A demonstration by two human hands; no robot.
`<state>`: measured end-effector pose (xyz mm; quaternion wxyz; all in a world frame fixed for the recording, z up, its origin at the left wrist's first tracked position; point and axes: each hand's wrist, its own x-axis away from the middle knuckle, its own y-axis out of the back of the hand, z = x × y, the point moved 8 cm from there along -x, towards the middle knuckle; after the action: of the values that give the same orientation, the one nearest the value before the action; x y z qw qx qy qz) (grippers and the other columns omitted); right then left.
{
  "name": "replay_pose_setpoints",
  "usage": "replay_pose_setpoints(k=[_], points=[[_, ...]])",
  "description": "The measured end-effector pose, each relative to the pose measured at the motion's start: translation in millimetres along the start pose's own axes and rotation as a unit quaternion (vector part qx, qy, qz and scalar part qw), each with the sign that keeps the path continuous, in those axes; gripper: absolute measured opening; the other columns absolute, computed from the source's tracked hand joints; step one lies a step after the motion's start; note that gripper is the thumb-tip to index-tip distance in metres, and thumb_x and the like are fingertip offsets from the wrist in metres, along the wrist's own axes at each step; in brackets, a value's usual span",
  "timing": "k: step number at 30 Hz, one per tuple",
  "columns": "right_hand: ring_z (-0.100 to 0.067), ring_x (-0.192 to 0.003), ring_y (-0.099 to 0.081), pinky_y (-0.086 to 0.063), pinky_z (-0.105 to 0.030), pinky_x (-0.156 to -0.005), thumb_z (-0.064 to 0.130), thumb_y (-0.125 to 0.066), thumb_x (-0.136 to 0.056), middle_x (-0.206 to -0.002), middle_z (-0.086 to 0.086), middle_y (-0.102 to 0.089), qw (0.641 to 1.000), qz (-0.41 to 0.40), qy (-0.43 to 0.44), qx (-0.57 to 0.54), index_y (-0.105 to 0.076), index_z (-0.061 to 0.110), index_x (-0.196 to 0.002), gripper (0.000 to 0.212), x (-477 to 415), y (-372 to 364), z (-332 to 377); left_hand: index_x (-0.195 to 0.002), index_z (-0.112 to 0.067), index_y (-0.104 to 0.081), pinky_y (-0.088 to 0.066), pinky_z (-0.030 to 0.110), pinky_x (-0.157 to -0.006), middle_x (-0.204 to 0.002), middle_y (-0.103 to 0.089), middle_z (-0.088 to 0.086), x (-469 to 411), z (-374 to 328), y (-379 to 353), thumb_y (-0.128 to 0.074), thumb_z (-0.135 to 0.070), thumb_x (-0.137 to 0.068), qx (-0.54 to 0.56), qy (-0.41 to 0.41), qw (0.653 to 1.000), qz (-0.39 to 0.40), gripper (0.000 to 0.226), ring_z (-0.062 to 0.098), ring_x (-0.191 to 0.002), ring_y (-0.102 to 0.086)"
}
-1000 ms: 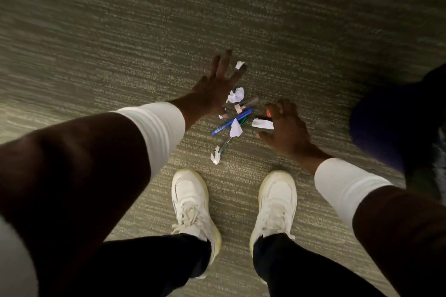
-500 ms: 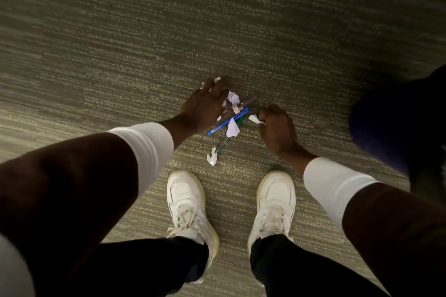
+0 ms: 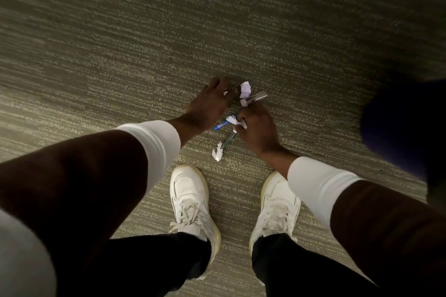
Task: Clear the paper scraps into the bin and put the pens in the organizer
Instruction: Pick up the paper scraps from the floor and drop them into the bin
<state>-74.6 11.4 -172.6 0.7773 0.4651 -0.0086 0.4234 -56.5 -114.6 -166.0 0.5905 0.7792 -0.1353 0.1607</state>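
Head cam: your right hand (image 3: 258, 128) has its fingers pinched on paper scraps (image 3: 237, 123) on the carpet (image 3: 144, 43). Your left hand (image 3: 210, 101) is spread loose, holding nothing. The blue pen (image 3: 220, 125) and another scrap (image 3: 217, 153) lie between the hands.

Floor: carpet (image 3: 241, 31), grey-green with pale horizontal streaks — it fills the view. Lying directly on it, a small cluster is seen: a crumpled white scrap (image 3: 245, 87) at the far end, a silver-grey pen (image 3: 258, 96) just beside it, a blue pen (image 3: 220, 125) with a white scrap (image 3: 232, 118) lying across it, a dark green pen (image 3: 228, 140) angled toward the shoes, and a torn scrap (image 3: 217, 152) at its near tip. Two white shoes (image 3: 193, 200) are planted on the carpet — nearest the camera.
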Motion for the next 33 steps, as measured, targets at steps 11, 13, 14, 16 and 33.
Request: replay_pose_setpoints(k=[11,13,14,16,33], points=[[-0.031,-0.090,-0.069,-0.055,-0.038,-0.077,0.007,-0.077,-0.081,-0.100,-0.007,-0.073,0.998,0.002,-0.049,-0.038,-0.069,0.014,-0.088,0.013,22.1,27.1,-3.6,-0.130,-0.003,-0.063,-0.048,0.049,-0.106,-0.138,-0.058,0.017,34.0,0.1,27.7,-0.055,0.004,-0.098,0.070,0.088,0.993,0.020,0.034,0.037,-0.130,-0.052],[-0.029,-0.085,-0.069,-0.053,-0.037,-0.073,0.012,-0.082,-0.080,-0.096,-0.006,-0.073,0.996,-0.006,-0.069,-0.064,-0.067,0.014,-0.085,0.015,42.6,46.4,-3.2,-0.129,-0.004,-0.064,-0.050,0.047,-0.106,-0.137,-0.058,0.015,45.4,-11.7,43.3,-0.060,0.001,-0.098,0.084,0.092,0.992,0.023,0.032,0.035,-0.130,-0.052],[-0.029,-0.081,-0.068,-0.053,-0.036,-0.070,0.013,-0.084,-0.079,-0.093,-0.006,-0.073,0.994,-0.018,-0.074,-0.074,-0.067,0.012,-0.083,0.018,55.0,58.3,-1.7,-0.129,-0.005,-0.065,-0.050,0.047,-0.106,-0.135,-0.059,0.014,51.5,-20.5,52.8,-0.063,0.000,-0.097,0.095,0.090,0.991,0.021,0.033,0.034,-0.128,-0.053],[-0.029,-0.077,-0.068,-0.053,-0.036,-0.066,0.012,-0.087,-0.077,-0.089,-0.008,-0.073,0.992,-0.045,-0.089,-0.082,-0.067,0.009,-0.083,0.021,81.6,84.2,1.4,-0.128,-0.005,-0.066,-0.052,0.045,-0.105,-0.131,-0.062,0.015,64.6,-42.5,73.3,-0.067,-0.001,-0.094,0.118,0.084,0.989,0.007,0.034,0.034,-0.124,-0.057],[-0.026,-0.080,-0.072,-0.058,-0.043,-0.079,0.025,-0.084,-0.081,-0.089,-0.004,-0.074,0.884,-0.327,-0.290,-0.164,-0.068,0.013,-0.095,0.024,262.4,341.7,-39.7,-0.112,-0.010,-0.075,-0.044,0.021,-0.079,-0.107,-0.073,0.007,74.0,-289.0,236.1,-0.086,-0.021,-0.086,0.415,0.120,0.892,-0.133,0.030,0.018,-0.091,-0.067]])
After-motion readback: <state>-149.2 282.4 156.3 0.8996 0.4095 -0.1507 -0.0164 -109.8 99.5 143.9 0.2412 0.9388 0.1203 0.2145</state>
